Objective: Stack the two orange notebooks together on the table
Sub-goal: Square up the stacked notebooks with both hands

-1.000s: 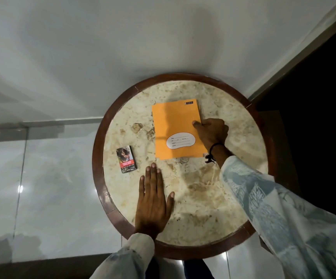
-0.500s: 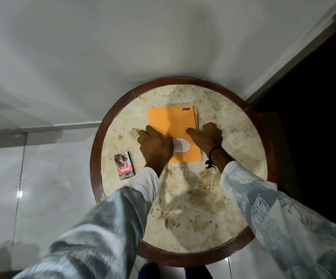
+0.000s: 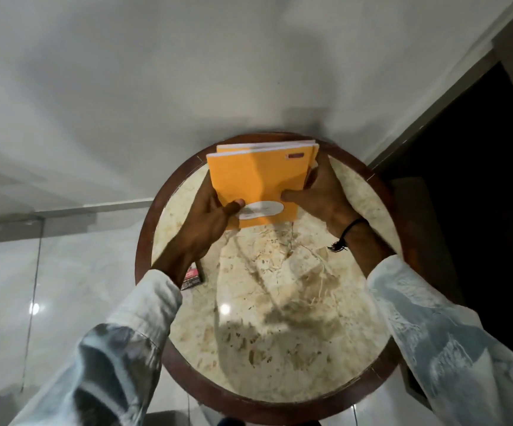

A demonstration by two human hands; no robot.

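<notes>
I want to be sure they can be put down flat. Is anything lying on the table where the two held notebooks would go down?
Nothing visible is in the way. Both hands, left and right, hold the notebooks tilted up over the table's far part. The marble below them looks bare. A small box lies off to the left, partly under the left wrist.

Two orange notebooks [image 3: 256, 176] sit pressed together, one behind the other, their white page edges showing as two separate bands along the top. One white oval label [image 3: 260, 209] marks the front cover. Two hands grip the pair: the left hand [image 3: 209, 219] and the right hand [image 3: 322, 192], each with one thumb laid on the cover. One black cord bracelet [image 3: 345, 233] circles the right wrist. One small red-and-black box [image 3: 191, 276] lies on one round marble-topped table [image 3: 279, 302].
</notes>
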